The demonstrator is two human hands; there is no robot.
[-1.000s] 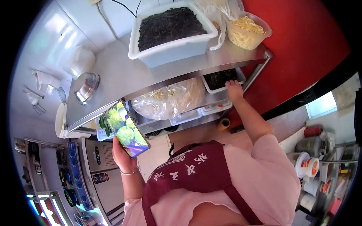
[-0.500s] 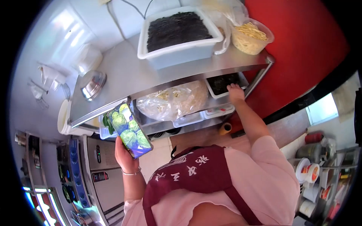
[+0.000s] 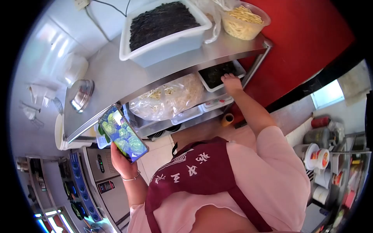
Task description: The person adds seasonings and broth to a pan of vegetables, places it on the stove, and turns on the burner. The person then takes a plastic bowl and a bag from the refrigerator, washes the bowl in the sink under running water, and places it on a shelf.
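Note:
My left hand (image 3: 123, 161) is wrapped round the lower end of a smartphone (image 3: 122, 134), tilted, its lit screen showing green cabbage-like heads. A bracelet circles that wrist. On the right side of the lower shelf, my right hand (image 3: 232, 83) is closed over the near rim of a white tray (image 3: 213, 89), fingers reaching inside. Dark, seaweed-like food (image 3: 216, 73) fills this tray; the fingertips are partly hidden against it. Left of the tray lies a clear plastic bag (image 3: 165, 99) of pale strands, perhaps sprouts or noodles.
The steel shelf top (image 3: 107, 75) holds a large white tub (image 3: 167, 44) of dark shredded food, a clear bowl (image 3: 244, 27) of yellowish strips and a metal bowl (image 3: 82, 95). Lidded containers (image 3: 215, 103) sit lower down. A red panel (image 3: 303, 42) stands right; a steel cabinet (image 3: 105, 171) left.
The view has shifted, so the shelf and its contents appear farther up and left. My right hand stays at the tray and my left hand keeps the smartphone, whose screen picture has changed slightly.

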